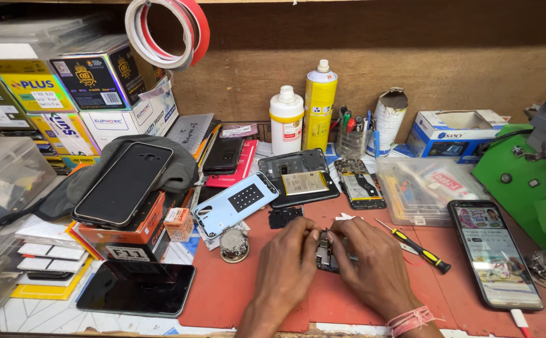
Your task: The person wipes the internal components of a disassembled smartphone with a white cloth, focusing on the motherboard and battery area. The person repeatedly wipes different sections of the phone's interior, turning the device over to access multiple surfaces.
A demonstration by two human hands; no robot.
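Done: light-blue back cover [234,203] off, lying centre-left; battery frame [303,183] set aside above.
Left: left hand [285,269] and right hand [373,266] both pinch the opened phone board [326,255], lower centre.

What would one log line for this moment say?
left hand: on small phone part | right hand: on same part | surface: red mat | nearby: screwdriver

We see our left hand [283,266] and forearm bare, no sleeve; our right hand [373,266] bare too, its wrist wrapped in pink thread bands [408,320].
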